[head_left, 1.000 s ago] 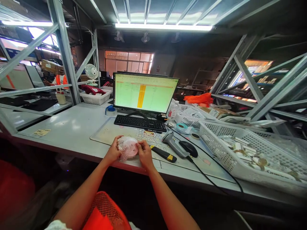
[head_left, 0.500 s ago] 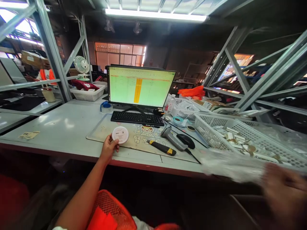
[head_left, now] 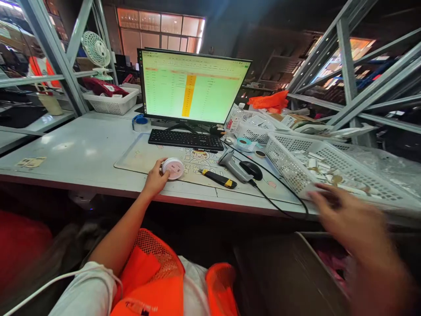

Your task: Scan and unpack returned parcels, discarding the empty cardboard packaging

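Note:
My left hand (head_left: 155,179) is closed on a round white tub (head_left: 174,169) at the front of the desk mat (head_left: 131,159), its flat labelled face turned towards me. A black and yellow utility knife (head_left: 217,178) lies right of the tub, beside a grey barcode scanner (head_left: 235,166) and a black mouse (head_left: 252,170). Over the desk's front edge at the right, my right hand (head_left: 351,215) is blurred by motion. Its fingers look apart, with nothing visible in them. Nearest to it is a white perforated basket (head_left: 284,169) of small loose pieces.
A monitor (head_left: 194,87) and black keyboard (head_left: 186,139) stand behind the mat. Rolls of tape (head_left: 244,142) and a bottle (head_left: 234,120) sit near the basket. Below the desk at the right is a dark open bin (head_left: 296,267). The scanner cable (head_left: 272,204) loops at the front edge.
The clear plastic bag by my right hand is gone from it, and that hand has moved left and up. My left hand has tilted the tub. The view has tipped downward.

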Tool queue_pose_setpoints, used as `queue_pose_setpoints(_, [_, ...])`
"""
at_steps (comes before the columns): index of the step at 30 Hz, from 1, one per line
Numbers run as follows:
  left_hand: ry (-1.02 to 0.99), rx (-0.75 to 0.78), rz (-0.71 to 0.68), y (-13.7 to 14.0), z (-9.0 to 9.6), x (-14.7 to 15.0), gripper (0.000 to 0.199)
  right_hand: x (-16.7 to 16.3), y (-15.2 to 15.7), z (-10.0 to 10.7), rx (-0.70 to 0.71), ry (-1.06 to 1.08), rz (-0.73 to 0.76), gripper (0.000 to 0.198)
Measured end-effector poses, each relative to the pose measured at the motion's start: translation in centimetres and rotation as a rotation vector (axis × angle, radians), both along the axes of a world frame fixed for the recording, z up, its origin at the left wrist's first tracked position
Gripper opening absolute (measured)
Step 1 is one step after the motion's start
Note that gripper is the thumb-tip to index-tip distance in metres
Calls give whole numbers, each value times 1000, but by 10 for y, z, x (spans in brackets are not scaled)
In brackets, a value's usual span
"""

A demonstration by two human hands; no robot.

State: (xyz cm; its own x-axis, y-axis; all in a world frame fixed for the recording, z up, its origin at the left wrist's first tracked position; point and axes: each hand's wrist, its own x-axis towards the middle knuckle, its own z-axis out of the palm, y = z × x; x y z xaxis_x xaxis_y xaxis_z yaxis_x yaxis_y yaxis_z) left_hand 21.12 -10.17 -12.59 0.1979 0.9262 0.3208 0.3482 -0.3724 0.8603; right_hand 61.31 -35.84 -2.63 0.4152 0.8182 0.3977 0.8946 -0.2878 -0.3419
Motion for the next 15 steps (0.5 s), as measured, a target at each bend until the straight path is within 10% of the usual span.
queue_pose_setpoints(7, [191,290,-173,16,29,-13,45,-49,167,-38,-451,-176,-74,60])
queue_pose_setpoints(15, [153,180,-235,19,-3,-23,70,-54,208,-56,-510,-117,-195,52])
